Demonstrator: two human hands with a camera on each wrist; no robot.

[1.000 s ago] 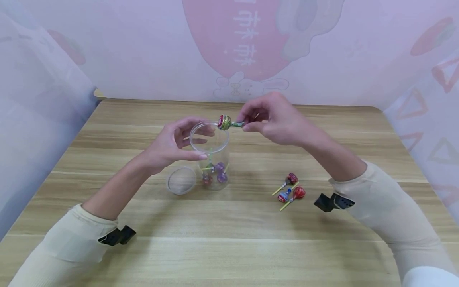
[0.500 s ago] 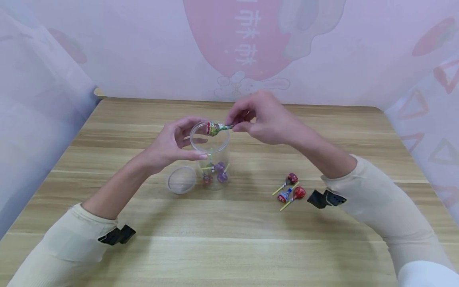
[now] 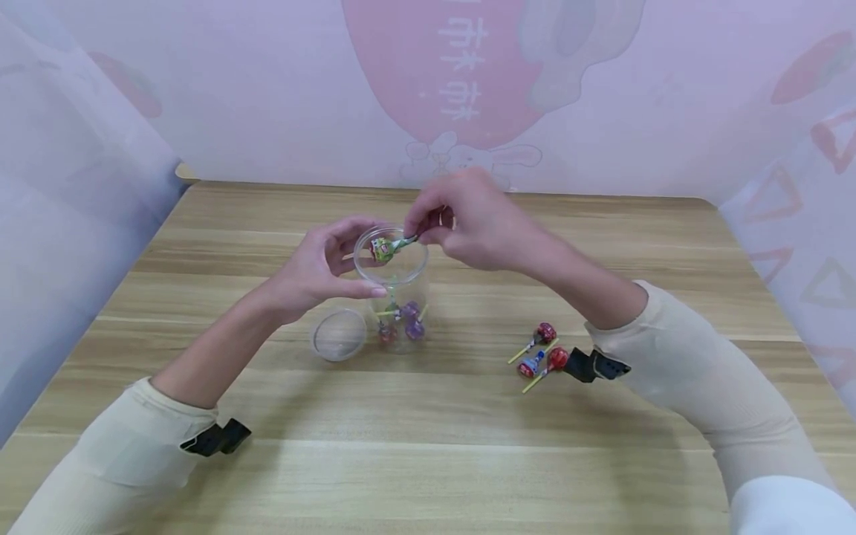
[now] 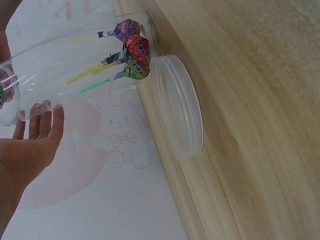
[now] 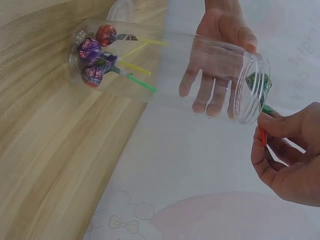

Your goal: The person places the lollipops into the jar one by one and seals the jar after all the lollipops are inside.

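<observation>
A green-wrapped lollipop [image 3: 383, 248] is pinched by its stick in the right hand [image 3: 471, 223], thumb and fingertips clenched on the stick, and its head is held right at the open mouth of the clear jar [image 3: 394, 293], just above centre of the head view. The jar is stood upright on the tabletop [image 3: 428, 461] and is cupped from the left by the left hand [image 3: 321, 267]; its fingers are curved round the upper wall, seen through the plastic in the right wrist view. Down at the jar's bottom, several wrapped lollipops [image 3: 401, 321] are seen already lying, red and purple heads with yellow and green sticks pointing up.

Just left of the jar's base, touching it or very nearly, the clear round lid [image 3: 339, 336] is laid flat on the wood. To the right of centre, well apart from the jar, three more loose lollipops [image 3: 542, 349] are clustered on the tabletop, close to the black wrist strap [image 3: 595, 365] on the right sleeve. The space between rim and lollipop is unobstructed; only the left fingers are wrapped close beside the opening. A pink printed backdrop [image 3: 461, 82] is hung behind the tabletop.
</observation>
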